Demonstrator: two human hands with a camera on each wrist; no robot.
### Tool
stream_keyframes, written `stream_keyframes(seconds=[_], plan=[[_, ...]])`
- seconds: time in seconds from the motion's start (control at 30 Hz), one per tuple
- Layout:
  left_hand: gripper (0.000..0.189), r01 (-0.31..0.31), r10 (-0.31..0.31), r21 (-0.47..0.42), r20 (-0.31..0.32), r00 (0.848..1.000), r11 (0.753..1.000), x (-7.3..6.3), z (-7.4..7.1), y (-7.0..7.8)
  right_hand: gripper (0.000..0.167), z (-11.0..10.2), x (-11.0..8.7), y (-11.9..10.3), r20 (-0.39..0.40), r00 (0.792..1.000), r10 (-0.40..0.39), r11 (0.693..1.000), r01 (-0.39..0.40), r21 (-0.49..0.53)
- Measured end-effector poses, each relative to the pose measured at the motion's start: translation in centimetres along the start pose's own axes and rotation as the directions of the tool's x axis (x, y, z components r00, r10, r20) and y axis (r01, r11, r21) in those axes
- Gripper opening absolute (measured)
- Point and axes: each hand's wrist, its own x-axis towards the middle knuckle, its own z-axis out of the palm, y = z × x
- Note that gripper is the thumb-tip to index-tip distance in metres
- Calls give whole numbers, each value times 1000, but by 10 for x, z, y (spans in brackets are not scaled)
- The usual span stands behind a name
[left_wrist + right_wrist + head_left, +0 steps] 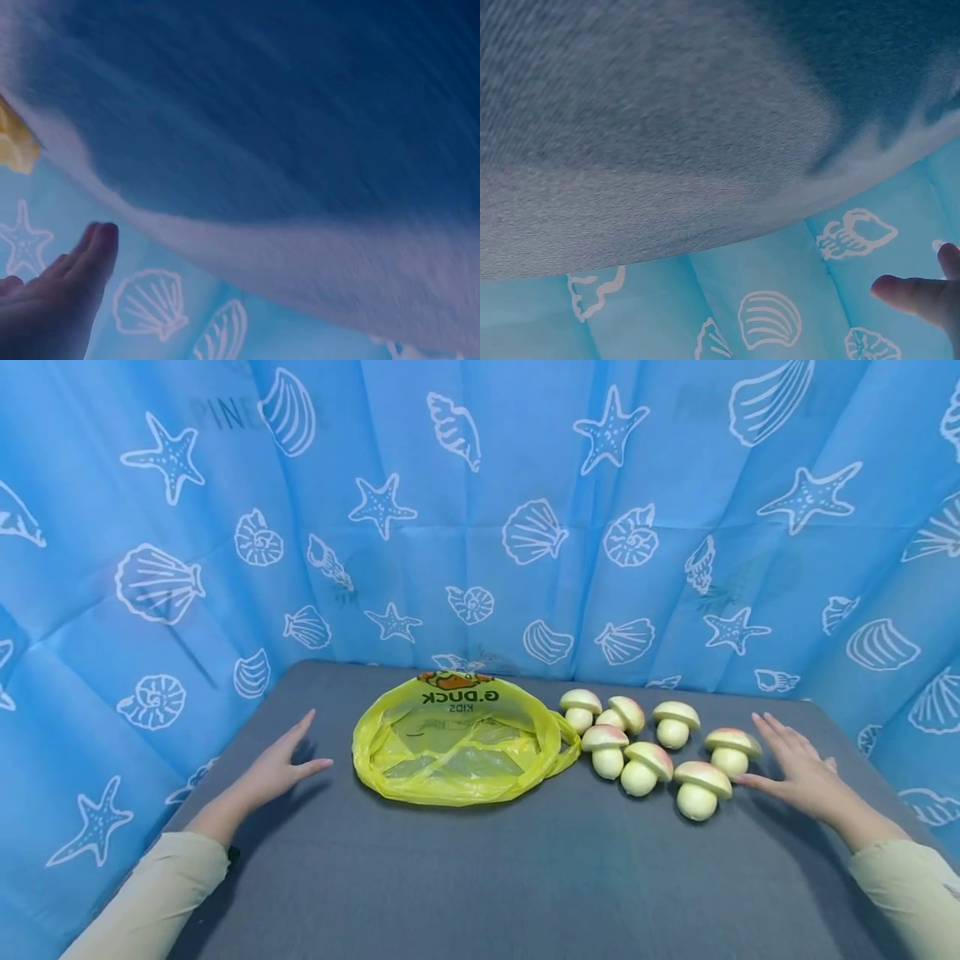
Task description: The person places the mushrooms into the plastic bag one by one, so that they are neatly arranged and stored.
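A yellow plastic bag [465, 789] lies spread open in the middle of the table, its mouth facing up and a handle loop [567, 747] at its right. Several toy mushrooms [697, 789] with pale stems and pinkish-cream caps stand or lean in a cluster to the right of the bag. To the left of the bag, my left hand [277, 768] is apart from it, thumb and fingers spread, holding nothing. My right hand [806, 777] is beside the rightmost mushrooms [731, 750], fingers extended; whether the thumb touches one I cannot tell.
The dark grey table [480, 877] has its back edge close to a blue curtain [465, 527] printed with white shells and starfish. That curtain also hangs along the left and right sides. In the left wrist view a bit of the yellow bag [15, 139] shows at the edge.
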Motion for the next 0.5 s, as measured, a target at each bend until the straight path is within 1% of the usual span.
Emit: stream_keyframes(seconds=[0.13,0.23,0.3,0.4,0.5], plan=[[87,-5,6,-96,12,1000,995,2,2,4,109,2,7,-1,21,999,-32,999,32,-18],[81,1,5,-178,35,999,984,2,4,8,111,4,11,-2,32,999,-42,999,43,-24],[78,32,-17,-240,62,998,970,3,4,11,110,5,12,-3,40,998,-43,999,44,-18],[75,95,-65,-321,102,993,942,3,5,15,107,6,13,-4,53,998,-44,999,45,-5],[73,143,-103,-376,124,987,916,4,8,19,105,7,14,-5,54,997,-49,999,48,5]])
